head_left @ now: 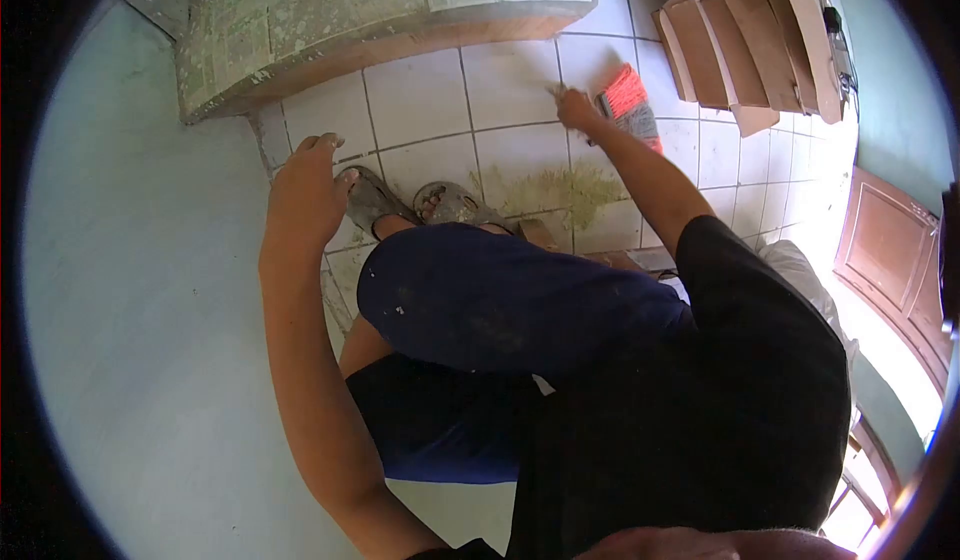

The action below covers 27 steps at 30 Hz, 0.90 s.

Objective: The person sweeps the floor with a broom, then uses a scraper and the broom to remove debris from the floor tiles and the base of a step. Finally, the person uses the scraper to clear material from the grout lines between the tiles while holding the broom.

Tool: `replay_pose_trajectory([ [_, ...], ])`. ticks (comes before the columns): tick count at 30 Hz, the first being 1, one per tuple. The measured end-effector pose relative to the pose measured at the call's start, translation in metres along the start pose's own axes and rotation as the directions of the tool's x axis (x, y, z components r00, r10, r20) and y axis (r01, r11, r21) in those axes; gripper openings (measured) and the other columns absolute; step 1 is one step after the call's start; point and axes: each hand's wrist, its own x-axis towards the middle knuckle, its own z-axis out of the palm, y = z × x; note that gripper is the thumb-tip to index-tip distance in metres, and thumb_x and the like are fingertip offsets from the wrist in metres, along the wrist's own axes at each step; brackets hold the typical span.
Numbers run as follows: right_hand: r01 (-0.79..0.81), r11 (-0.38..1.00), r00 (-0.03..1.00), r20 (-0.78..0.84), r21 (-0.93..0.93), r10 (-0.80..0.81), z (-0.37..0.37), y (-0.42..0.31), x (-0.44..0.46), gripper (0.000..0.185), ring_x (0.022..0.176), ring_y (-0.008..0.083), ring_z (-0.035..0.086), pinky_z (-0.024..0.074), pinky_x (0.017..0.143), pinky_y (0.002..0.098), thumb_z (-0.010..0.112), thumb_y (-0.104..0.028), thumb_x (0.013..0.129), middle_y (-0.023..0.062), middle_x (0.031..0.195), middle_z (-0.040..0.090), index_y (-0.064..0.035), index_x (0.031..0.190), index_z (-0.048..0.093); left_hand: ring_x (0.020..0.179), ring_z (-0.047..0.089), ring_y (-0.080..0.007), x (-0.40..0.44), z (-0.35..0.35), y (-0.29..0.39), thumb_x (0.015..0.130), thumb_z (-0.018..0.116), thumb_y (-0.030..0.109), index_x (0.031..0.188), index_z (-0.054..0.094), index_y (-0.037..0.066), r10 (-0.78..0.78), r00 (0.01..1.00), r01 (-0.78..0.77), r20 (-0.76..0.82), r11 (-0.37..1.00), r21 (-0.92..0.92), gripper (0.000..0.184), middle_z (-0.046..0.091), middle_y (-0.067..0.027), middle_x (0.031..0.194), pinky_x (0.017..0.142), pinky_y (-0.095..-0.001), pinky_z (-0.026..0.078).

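My left hand (pixel 312 188) is held near the wall, above the toe of a grey clog (pixel 372 200). Its thumb and fingers are apart with nothing visible between them, and the fingertips carry pale smears. Farther right, my right hand (pixel 577 110) is closed low over the white tiled floor (pixel 510 85). A small blurred tip shows at its fingers, too unclear to name. Just beside that hand lies an orange and grey knitted-looking piece (pixel 628 100), possibly a work glove; the forearm partly covers it.
A tile-covered step or ledge (pixel 350 20) runs along the top. Flattened cardboard (pixel 750 50) stands at upper right. Greenish-yellow dirt (pixel 585 192) stains the floor before my knees. A pale wall (pixel 140 290) is close on my left; a brown wooden door (pixel 890 250) is at right.
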Motion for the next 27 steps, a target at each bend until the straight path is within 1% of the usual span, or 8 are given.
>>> replay_pose_trajectory([
  [2, 0.187, 0.973, 0.982, -0.008, -0.138, -0.190, 0.003, 0.000, -0.027, 0.036, 0.103, 0.0400, 0.064, 0.0504, 0.090, 0.0518, 0.051, -0.011, 0.088, 0.0270, 0.119, 0.061, -0.0015, 0.122, 0.060, 0.118, 0.054, -0.0381, 0.004, -0.001, -0.002, 0.084, 0.070, 0.014, 0.122, 0.057, 0.001, -0.013, 1.000, 0.013, 0.010, 1.000, 0.018, 0.041, 0.058, -0.0193, 0.126, 0.099, -0.0431, 0.043],
  [8, 0.103, 0.979, 0.994, 0.062, -0.174, -0.094, -0.009, -0.002, 0.013, 0.041, 0.099, 0.0406, 0.065, 0.0502, 0.090, 0.0510, 0.054, -0.008, 0.083, 0.0274, 0.119, 0.061, -0.0031, 0.123, 0.060, 0.118, 0.054, -0.0379, 0.010, 0.005, -0.001, 0.085, 0.069, 0.014, 0.122, 0.058, 0.002, -0.060, 0.996, 0.058, 0.068, 0.998, 0.027, 0.041, 0.058, -0.0195, 0.127, 0.099, -0.0431, 0.043],
  [11, -0.016, 0.998, 0.995, -0.097, -0.064, 0.010, -0.008, 0.007, 0.046, 0.051, 0.092, 0.0408, 0.067, 0.0522, 0.086, 0.0497, 0.057, -0.007, 0.079, 0.0260, 0.107, 0.065, -0.0064, 0.130, 0.056, 0.117, 0.055, -0.0387, 0.011, 0.006, 0.005, 0.084, 0.070, 0.013, 0.123, 0.058, 0.001, 0.005, 0.999, -0.007, 0.031, 0.998, 0.055, 0.043, 0.058, -0.0197, 0.126, 0.098, -0.0434, 0.044],
  [13, 0.158, 0.962, 0.987, 0.053, -0.222, -0.150, -0.010, 0.007, 0.028, 0.050, 0.087, 0.0414, 0.067, 0.0537, 0.083, 0.0488, 0.057, -0.008, 0.078, 0.0248, 0.096, 0.067, -0.0067, 0.128, 0.057, 0.117, 0.055, -0.0389, 0.012, 0.005, 0.004, 0.084, 0.070, 0.013, 0.122, 0.058, 0.001, 0.000, 1.000, 0.000, 0.024, 1.000, 0.017, 0.042, 0.058, -0.0198, 0.126, 0.098, -0.0432, 0.044],
  [15, 0.254, 0.940, 0.965, -0.010, -0.228, -0.263, 0.007, 0.019, -0.013, 0.043, 0.088, 0.0438, 0.066, 0.0537, 0.081, 0.0504, 0.058, -0.008, 0.079, 0.0259, 0.093, 0.067, -0.0040, 0.122, 0.059, 0.117, 0.055, -0.0387, 0.014, -0.001, 0.002, 0.083, 0.070, 0.013, 0.122, 0.058, 0.001, -0.035, 0.999, 0.034, 0.026, 0.999, 0.028, 0.042, 0.058, -0.0197, 0.126, 0.098, -0.0431, 0.044],
  [17, 0.247, 0.941, 0.966, -0.020, -0.232, -0.259, 0.024, 0.026, -0.049, 0.037, 0.089, 0.0448, 0.066, 0.0536, 0.080, 0.0509, 0.057, -0.009, 0.080, 0.0274, 0.093, 0.067, -0.0023, 0.117, 0.062, 0.117, 0.055, -0.0385, 0.015, 0.000, 0.000, 0.083, 0.071, 0.012, 0.122, 0.058, 0.001, -0.062, 0.997, 0.060, 0.052, 0.997, 0.042, 0.042, 0.059, -0.0197, 0.126, 0.098, -0.0430, 0.044],
  [19, -0.017, 1.000, 1.000, 0.014, -0.011, 0.017, 0.041, 0.031, -0.070, 0.027, 0.092, 0.0460, 0.066, 0.0526, 0.081, 0.0524, 0.056, -0.010, 0.083, 0.0310, 0.094, 0.065, 0.0009, 0.105, 0.066, 0.118, 0.055, -0.0379, 0.014, 0.002, -0.004, 0.082, 0.071, 0.012, 0.121, 0.058, 0.000, -0.066, 0.996, 0.062, 0.057, 0.996, 0.071, 0.043, 0.059, -0.0194, 0.126, 0.098, -0.0428, 0.045],
  [27, -0.017, 1.000, 0.994, -0.106, -0.003, 0.017, 0.046, 0.018, -0.077, 0.022, 0.085, 0.0464, 0.066, 0.0531, 0.073, 0.0530, 0.053, -0.014, 0.087, 0.0313, 0.086, 0.065, 0.0020, 0.098, 0.065, 0.112, 0.058, -0.0376, 0.012, 0.000, 0.008, 0.083, 0.071, 0.014, 0.120, 0.058, 0.001, -0.011, 1.000, 0.009, 0.027, 0.997, 0.079, 0.041, 0.060, -0.0189, 0.121, 0.094, -0.0437, 0.047],
])
